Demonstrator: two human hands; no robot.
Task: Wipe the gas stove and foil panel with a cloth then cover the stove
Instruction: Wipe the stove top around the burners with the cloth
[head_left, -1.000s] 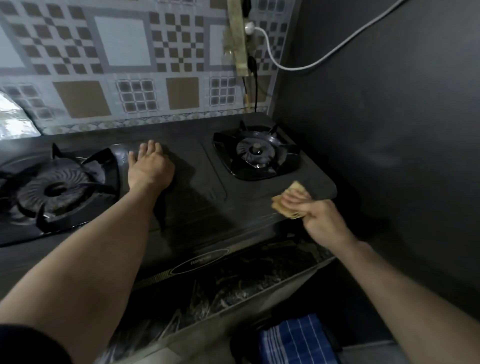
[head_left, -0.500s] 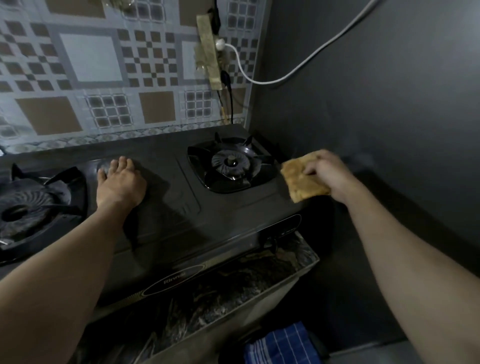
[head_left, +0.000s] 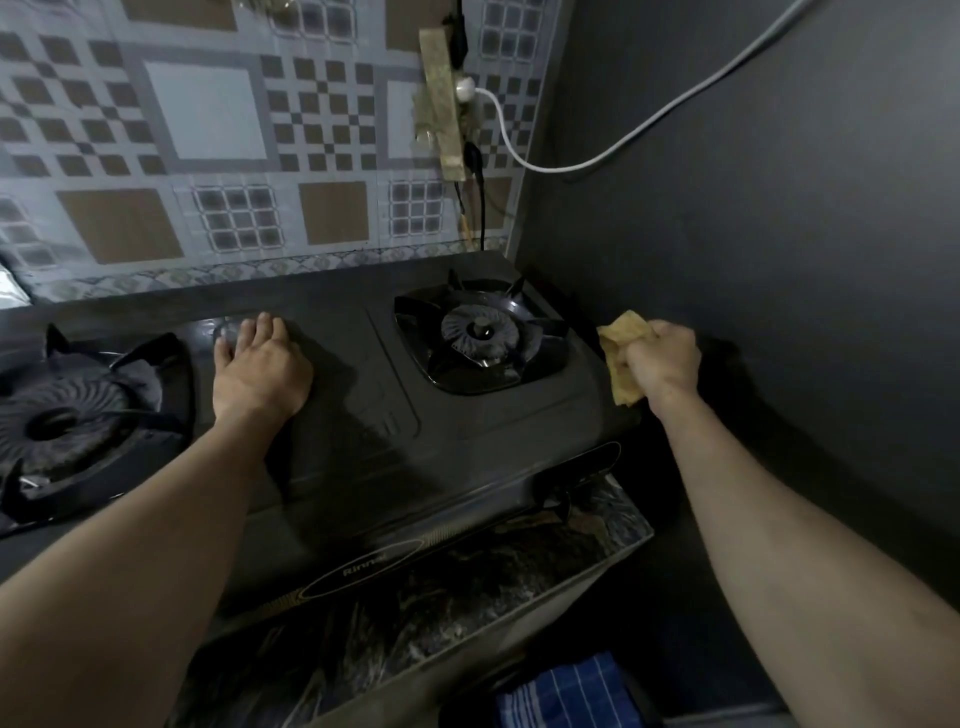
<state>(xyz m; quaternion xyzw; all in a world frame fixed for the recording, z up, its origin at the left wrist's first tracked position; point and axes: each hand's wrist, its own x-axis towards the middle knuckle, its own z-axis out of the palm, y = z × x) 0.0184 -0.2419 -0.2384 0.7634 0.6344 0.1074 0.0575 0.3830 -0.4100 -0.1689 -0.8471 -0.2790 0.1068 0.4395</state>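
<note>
Yellow cloth (head_left: 621, 358) at stove (head_left: 467, 431) right edge

Behind the cooktop you face a wall covered in a grey, white and brown geometric tile-pattern sheet (head_left: 218, 171), and to your right stands a plain dark grey wall (head_left: 779, 234). A pale, grimy power strip (head_left: 440, 104) is fixed upright on the patterned wall, with a white cable (head_left: 623, 150) curving from it across the grey wall and a thin black cord (head_left: 480, 208) hanging below it. At the bottom edge, low on your right, lies a blue cloth with white checked lines (head_left: 566, 693), below a dark marble-patterned countertop (head_left: 467, 597).
</note>
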